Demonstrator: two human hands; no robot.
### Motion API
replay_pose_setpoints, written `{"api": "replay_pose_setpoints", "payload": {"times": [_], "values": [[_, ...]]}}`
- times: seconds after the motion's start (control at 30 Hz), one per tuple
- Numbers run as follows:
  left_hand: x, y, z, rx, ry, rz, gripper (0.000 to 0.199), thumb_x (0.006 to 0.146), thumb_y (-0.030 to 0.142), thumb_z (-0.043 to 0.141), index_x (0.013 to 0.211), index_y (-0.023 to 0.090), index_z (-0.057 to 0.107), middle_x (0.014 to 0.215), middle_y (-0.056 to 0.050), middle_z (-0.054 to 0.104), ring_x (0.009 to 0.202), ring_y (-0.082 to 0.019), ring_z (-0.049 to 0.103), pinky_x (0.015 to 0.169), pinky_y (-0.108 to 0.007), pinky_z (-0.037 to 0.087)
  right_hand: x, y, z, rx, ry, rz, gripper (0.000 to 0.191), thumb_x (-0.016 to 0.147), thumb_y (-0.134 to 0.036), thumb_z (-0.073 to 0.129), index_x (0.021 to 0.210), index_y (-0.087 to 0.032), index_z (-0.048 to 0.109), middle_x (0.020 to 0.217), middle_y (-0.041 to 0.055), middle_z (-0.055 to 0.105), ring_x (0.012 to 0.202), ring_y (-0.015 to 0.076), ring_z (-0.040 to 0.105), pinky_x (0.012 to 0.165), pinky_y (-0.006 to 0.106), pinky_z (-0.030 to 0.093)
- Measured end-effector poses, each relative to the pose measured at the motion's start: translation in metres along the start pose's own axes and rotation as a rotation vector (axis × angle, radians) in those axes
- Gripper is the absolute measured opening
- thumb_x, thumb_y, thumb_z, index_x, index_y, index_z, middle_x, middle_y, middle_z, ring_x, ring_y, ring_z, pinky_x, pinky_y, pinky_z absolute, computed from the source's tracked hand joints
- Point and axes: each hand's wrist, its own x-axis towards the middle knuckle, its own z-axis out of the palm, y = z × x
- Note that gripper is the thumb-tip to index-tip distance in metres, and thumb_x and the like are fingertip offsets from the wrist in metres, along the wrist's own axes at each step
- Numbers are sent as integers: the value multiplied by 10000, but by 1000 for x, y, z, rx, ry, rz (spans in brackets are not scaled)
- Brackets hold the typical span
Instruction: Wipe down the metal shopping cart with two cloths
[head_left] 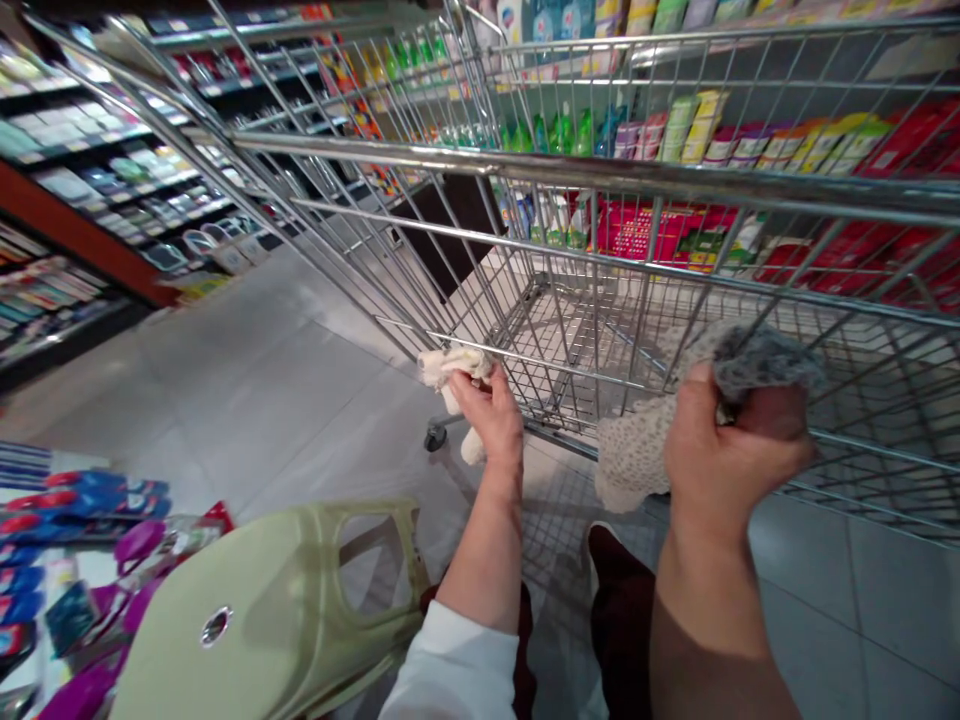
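My left hand is closed on a cream cloth, which is bunched around or against a lower wire at the near corner of the shopping cart. Part of the cloth hangs below my fingers. Farther right, my right hand grips a grey-beige textured cloth against the cart's side wires. Its darker grey bunched part sticks up over my fingers, and a lighter flap droops to the left. My right fingertips are partly hidden by the cloth. Bare wire mesh shows in the cart's base.
A pale green plastic stool stands at lower left, close to my left arm. Beside it are blue and purple packaged goods. Shelves with bottles and packets line the far side. A cart wheel rests on the grey tiled floor.
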Motion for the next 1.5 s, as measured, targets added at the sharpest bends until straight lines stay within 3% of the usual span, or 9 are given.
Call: {"api": "replay_pose_setpoints", "payload": {"times": [0.43,0.53,0.67,0.77,0.9,1.1,1.2,1.37,1.5], "values": [[1,-31,-15,267,-448,-21,202,735,151,654,796,227,477,744,20,558,699,-155,513,705,-284,384,3,-7,-5,-22,-64,53,275,917,-451,447,859,-212,572,861,103,658,817,271,674,678,320,433],[6,-19,-16,268,-399,-63,204,729,149,638,755,224,450,677,39,526,636,-134,484,645,-266,359,2,-6,-5,-17,-52,62,252,901,-440,466,854,-213,564,823,96,642,819,278,676,688,332,451],[6,8,-18,47,-135,15,206,743,202,602,749,227,398,673,59,482,616,-106,475,622,-237,375,1,-3,-3,15,-28,50,210,884,-414,492,886,-221,573,799,73,618,808,263,672,692,339,469],[1,20,-19,-85,-119,108,199,784,279,599,789,227,408,713,48,509,638,-107,496,639,-235,408,1,-1,-3,16,-15,31,197,886,-406,494,896,-227,576,798,66,607,794,251,669,682,331,473],[-5,17,-14,66,-204,101,216,793,267,607,780,237,393,698,37,508,633,-130,491,633,-257,389,1,0,-3,-62,-16,-17,221,906,-413,481,912,-216,582,826,80,626,782,240,667,688,330,472],[-11,-9,-12,420,-583,26,291,746,177,667,796,256,391,692,16,526,650,-182,505,623,-288,295,3,10,12,-73,221,-153,208,835,-393,564,813,-186,567,681,56,617,597,188,607,552,275,393],[-12,-15,-14,452,-666,19,310,740,158,663,775,261,373,694,12,517,640,-186,485,625,-293,272,2,13,16,-71,244,-161,178,812,-357,596,823,-181,573,693,53,622,607,185,607,560,271,396],[-8,4,-17,272,-516,32,299,744,195,648,729,253,355,612,44,464,577,-153,434,607,-276,292,1,13,16,-64,218,-132,182,807,-362,603,830,-184,570,703,58,624,640,199,618,572,275,392],[-12,22,-18,-28,-285,221,137,830,246,572,814,239,436,790,10,513,716,-143,499,690,-263,395,1,12,13,-140,244,-140,220,810,-411,581,795,-195,541,667,50,583,602,189,575,559,278,367]]}}
